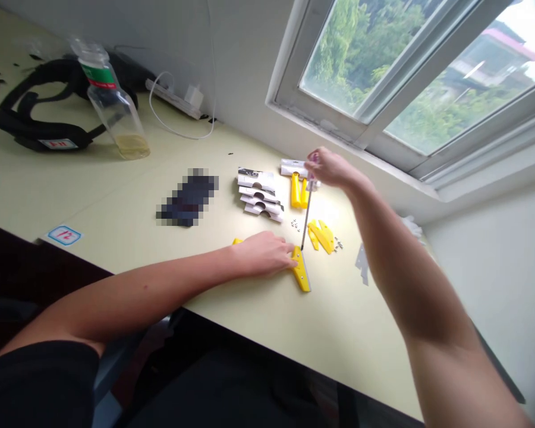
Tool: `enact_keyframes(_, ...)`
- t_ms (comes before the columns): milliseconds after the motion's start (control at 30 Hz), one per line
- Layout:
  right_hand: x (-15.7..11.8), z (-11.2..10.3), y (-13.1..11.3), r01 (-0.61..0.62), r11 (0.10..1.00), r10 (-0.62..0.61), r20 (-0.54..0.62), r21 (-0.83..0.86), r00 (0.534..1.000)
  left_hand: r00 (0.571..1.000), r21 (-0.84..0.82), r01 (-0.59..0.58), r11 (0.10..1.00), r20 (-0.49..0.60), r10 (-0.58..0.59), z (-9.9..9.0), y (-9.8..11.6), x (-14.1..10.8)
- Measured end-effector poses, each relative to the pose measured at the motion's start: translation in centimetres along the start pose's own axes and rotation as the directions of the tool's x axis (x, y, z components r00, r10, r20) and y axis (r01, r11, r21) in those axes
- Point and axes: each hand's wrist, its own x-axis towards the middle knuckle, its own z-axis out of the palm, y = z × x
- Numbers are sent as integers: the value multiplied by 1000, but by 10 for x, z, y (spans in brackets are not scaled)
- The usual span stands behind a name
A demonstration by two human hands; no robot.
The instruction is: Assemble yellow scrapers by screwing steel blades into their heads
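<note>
Yellow plastic part (301, 270) is lying on the pale desk (339, 339), not far from the near edge, and a gray strip is showing along its right side. The left hand (261, 254) is pressing on it from the left, with the fingers (285, 252) lying against it and not wrapping around it. The right hand (332, 167) is up in the air, well apart from the left hand, and is pinching a screwdriver (308, 217) by its handle. The thin shaft is pointing down, and its tip is reaching the top of the yellow plastic part.

That part is looking light and stiff, and it may be sliding easily on the smooth desk, so pressing on its wide flat face, away from the tip, seems best.

Tiny screws (295, 224) are lying in a small group to the far side. Two more yellow pieces (321, 235) are lying just to the right, and yellow bars (296, 191) are sitting farther away. Folded white cards (257, 191) are making a messy stack on the left.
</note>
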Motion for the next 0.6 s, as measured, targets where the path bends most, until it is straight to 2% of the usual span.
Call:
enact_keyframes(33, -14, -13, 12, 10, 996, -1, -105, 83, 994, 1000, -3, -1, 1000, -10, 1, 0, 0, 0)
enact_keyframes(133, -69, -38, 47, 51, 943, 16, -199, 329, 980, 999, -13, -8, 1000, -54, 7, 3, -1, -1)
enact_keyframes(167, -90, -40, 56, 75, 907, 24, -228, 414, 973, 998, -15, -10, 1000, -65, 9, 3, -1, -1)
enact_keyframes(233, -132, -35, 68, 193, 790, 48, -372, 582, 927, 997, -15, -11, 1000, -75, 10, 5, -1, -1)
enact_keyframes(267, -151, -30, 70, 249, 738, 92, -459, 627, 884, 997, -14, -11, 1000, -73, 10, 5, -1, -1)
enact_keyframes(333, -183, -16, 72, 380, 684, 200, -661, 622, 723, 999, -12, -11, 1000, -54, 11, 4, -1, -1)
enact_keyframes(400, -205, -2, 71, 453, 689, 270, -781, 565, 563, 1000, -12, -11, 1000, -25, 10, 3, -1, 0)
enact_keyframes(433, -213, 4, 71, 464, 704, 287, -813, 537, 507, 1000, -12, -10, 1000, -12, 10, 3, -1, 0)
enact_keyframes(500, -223, 13, 72, 443, 734, 305, -832, 515, 463, 1000, -8, -8, 1000, 3, 8, 2, 0, 0)
enact_keyframes(600, -228, 21, 73, 410, 736, 331, -815, 538, 475, 1000, 0, -6, 1000, 8, 6, 1, 0, 1)
